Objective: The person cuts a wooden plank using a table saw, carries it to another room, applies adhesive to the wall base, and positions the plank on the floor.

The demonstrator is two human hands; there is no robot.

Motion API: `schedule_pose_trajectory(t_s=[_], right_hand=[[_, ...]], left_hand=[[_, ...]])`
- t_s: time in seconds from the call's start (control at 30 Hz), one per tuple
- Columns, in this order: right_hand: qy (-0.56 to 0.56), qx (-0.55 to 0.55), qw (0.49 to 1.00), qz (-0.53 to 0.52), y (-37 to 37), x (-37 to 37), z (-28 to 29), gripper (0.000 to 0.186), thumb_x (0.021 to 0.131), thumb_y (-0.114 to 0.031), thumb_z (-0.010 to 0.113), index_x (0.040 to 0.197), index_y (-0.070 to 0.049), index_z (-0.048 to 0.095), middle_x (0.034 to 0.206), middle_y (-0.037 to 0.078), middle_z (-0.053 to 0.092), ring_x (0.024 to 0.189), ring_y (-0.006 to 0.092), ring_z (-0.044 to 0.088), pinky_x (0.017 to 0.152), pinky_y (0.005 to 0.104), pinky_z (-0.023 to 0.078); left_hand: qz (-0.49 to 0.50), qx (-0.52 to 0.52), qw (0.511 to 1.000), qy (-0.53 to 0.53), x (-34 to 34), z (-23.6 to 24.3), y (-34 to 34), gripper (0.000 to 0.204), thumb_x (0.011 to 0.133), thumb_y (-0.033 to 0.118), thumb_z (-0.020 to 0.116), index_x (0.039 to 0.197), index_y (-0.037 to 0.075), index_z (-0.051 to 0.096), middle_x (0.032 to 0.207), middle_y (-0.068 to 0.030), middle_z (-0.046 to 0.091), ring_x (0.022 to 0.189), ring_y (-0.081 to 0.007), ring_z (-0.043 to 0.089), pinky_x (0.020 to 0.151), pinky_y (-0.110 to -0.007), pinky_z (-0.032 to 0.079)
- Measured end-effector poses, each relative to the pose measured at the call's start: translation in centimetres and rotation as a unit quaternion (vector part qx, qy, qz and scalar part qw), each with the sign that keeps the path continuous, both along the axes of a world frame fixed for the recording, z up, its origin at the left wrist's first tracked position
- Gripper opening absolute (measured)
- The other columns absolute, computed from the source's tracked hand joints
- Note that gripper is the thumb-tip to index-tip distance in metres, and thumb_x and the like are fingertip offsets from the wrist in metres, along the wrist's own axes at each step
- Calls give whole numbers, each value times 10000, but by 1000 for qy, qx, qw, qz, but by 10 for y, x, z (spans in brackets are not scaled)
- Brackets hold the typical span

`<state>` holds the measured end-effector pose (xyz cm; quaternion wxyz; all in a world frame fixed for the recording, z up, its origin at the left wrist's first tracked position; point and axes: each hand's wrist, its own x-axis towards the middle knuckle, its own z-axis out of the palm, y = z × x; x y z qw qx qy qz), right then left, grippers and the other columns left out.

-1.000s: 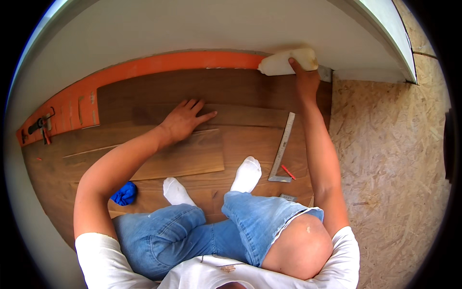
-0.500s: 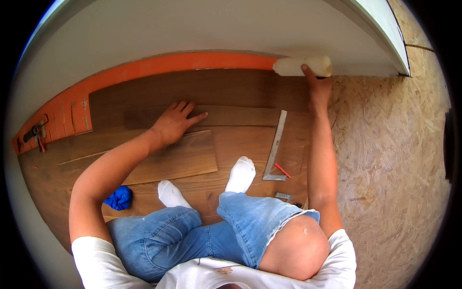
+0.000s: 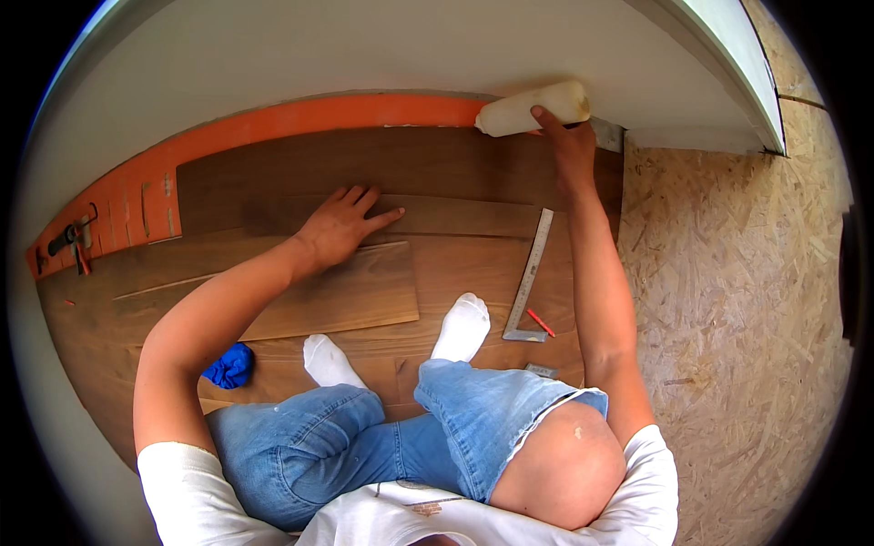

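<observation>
At the wall's (image 3: 364,50) foot, R hand (image 3: 572,153) grips bottle (image 3: 519,108) by orange strip (image 3: 319,110), L hand (image 3: 339,227) lies w/ fingers spread on planks (image 3: 455,168), & too hard a squeeze might drip on them.

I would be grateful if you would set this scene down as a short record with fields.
Left grip: open, palm down, fingers spread on the wooden planks
Right grip: closed around a whitish bottle
Bottle pose: tilted, narrow end pointing left
Along the wall: orange strip, wider at left
On the strip's left end: black-and-red tool, type unclear
On the planks, right: metal square, slim red stick
On the planks, left: crumpled blue item
</observation>
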<state>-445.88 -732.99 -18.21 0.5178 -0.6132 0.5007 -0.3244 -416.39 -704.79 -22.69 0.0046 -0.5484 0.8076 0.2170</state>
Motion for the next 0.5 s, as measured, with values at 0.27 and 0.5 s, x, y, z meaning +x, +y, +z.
schedule_pose_trajectory(t_s=[0.27, 0.5], right_hand=[[-36, 25, 999, -1, 3, 6, 6, 519, 929, -251, 833, 1313, 27, 621, 1239, 115, 698, 1139, 208, 673, 975, 371, 551], [-53, 43, 998, -6, -5, 5, -7, 489, 948, -221, 809, 1308, 48, 615, 1245, 142, 695, 1131, 238, 699, 947, 386, 611]], left_hand=[[-2, -2, 1000, -7, 0, -2, 1, 782, 862, 34, 669, 1572, 314, 497, 1531, -215, 471, 1384, -418, 481, 1161, -524, 413], [1, 1, 1000, -1, 0, 1, 0, 771, 869, 15, 640, 1566, 315, 506, 1538, -221, 468, 1375, -428, 490, 1161, -532, 415]])
